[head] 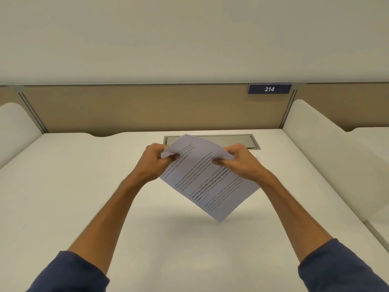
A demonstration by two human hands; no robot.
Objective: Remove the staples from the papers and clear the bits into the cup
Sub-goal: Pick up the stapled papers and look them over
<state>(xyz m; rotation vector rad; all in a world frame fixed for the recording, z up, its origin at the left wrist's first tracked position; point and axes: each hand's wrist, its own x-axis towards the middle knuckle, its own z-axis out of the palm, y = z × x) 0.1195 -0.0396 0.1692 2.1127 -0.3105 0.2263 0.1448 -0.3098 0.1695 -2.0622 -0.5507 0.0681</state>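
White desk (88,186) fills the head view, closed in by a tan partition (136,110) at the back and white rounded dividers on both sides. On the partition, upper right, sits a dark blue plate (269,89) reading 214. A grey metal cable hatch (231,140) is set into the desk near its far edge.

Both forearms reach forward from dark blue sleeves (69,272). Between them the papers (208,184) are held up off the desk, tilted, one corner pointing down, casting a soft shadow below. Printed text runs slantwise across the top sheet. The left hand (156,160) pinches the upper left edge, fingers curled round it so the corner curls over. The right hand (242,162) grips the upper right edge, thumb on the printed face. A few tiny specks (257,158) lie on the desk just beyond the right hand; too small to tell what they are.
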